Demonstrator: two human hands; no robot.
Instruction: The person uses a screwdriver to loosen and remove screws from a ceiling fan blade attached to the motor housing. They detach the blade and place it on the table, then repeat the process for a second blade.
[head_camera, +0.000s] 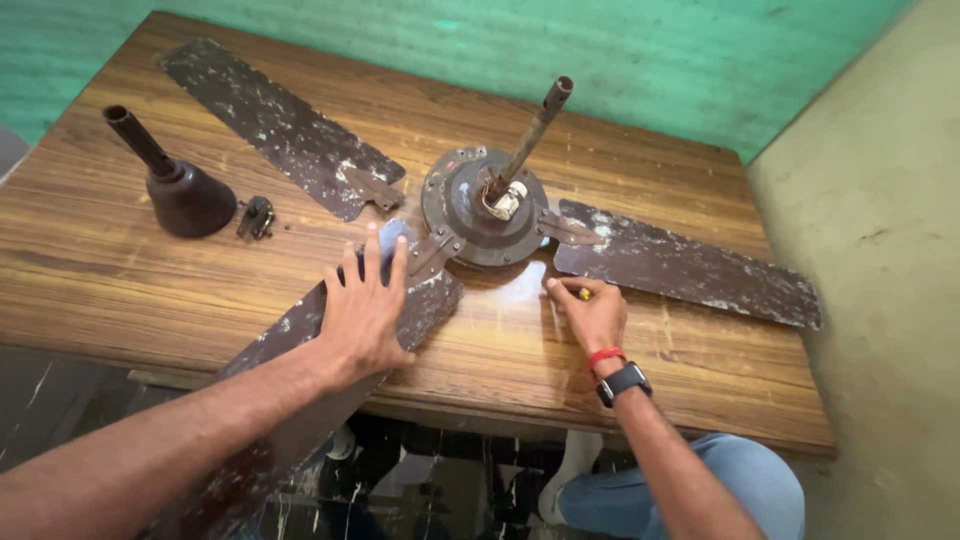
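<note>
Left hand (365, 310) flat on blade (300, 330) — overhanging table edge (480, 410) | right hand (592, 312) pinching tool

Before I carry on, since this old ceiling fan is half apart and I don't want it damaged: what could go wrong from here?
1. The near blade sticks out past the table edge; only the left hand pins it, so it may tip off.
2. The right hand pinches a small yellow-tipped thing near the edge; it could drop.
3. The small loose part beside the cone cover might get knocked away.
</note>
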